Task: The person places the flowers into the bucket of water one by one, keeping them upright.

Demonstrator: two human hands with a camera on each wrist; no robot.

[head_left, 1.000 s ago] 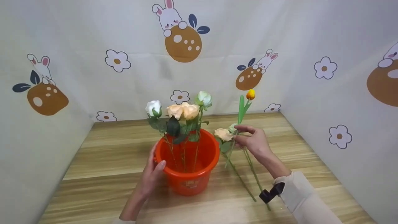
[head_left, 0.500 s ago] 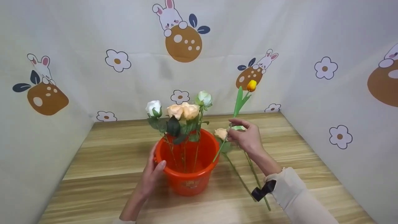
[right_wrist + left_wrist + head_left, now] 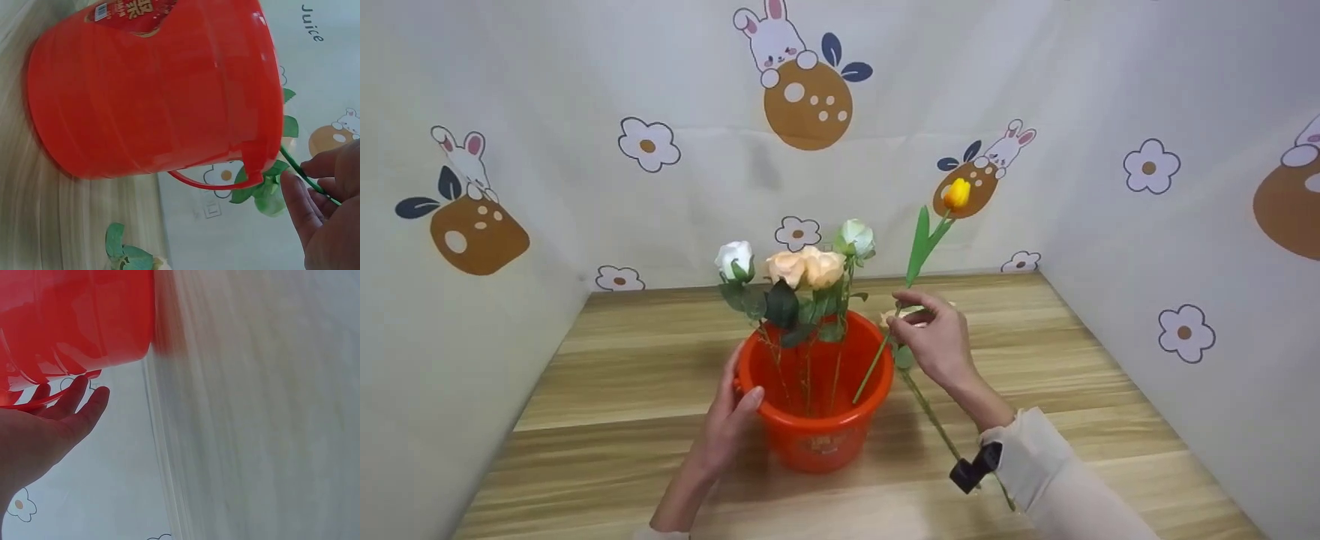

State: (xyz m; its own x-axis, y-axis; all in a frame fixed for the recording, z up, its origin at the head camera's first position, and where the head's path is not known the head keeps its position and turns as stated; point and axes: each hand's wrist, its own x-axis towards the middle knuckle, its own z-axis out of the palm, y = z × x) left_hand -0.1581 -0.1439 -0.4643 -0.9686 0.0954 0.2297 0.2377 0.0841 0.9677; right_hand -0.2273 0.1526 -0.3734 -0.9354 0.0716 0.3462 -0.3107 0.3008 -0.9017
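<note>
An orange-red plastic bucket (image 3: 817, 439) stands on the wooden table (image 3: 607, 375) and holds several roses (image 3: 802, 268). My left hand (image 3: 729, 420) rests against the bucket's left rim, fingers straight; the left wrist view shows the left hand (image 3: 50, 427) beside the bucket (image 3: 79, 320). My right hand (image 3: 931, 341) pinches the green stem of an orange tulip (image 3: 958, 193), whose lower end dips over the bucket's right rim. In the right wrist view the fingers (image 3: 329, 219) hold the stem (image 3: 298, 169) next to the bucket (image 3: 157, 95).
More flower stems (image 3: 930, 420) lie on the table right of the bucket, partly behind my right hand. A leaf (image 3: 121, 247) lies on the table. Printed fabric walls (image 3: 1177, 225) close in the table on the left, back and right.
My right hand has lifted the tulip off the table and carried it left, so its stem end now reaches over the bucket's rim. The left hand has stayed on the bucket.
</note>
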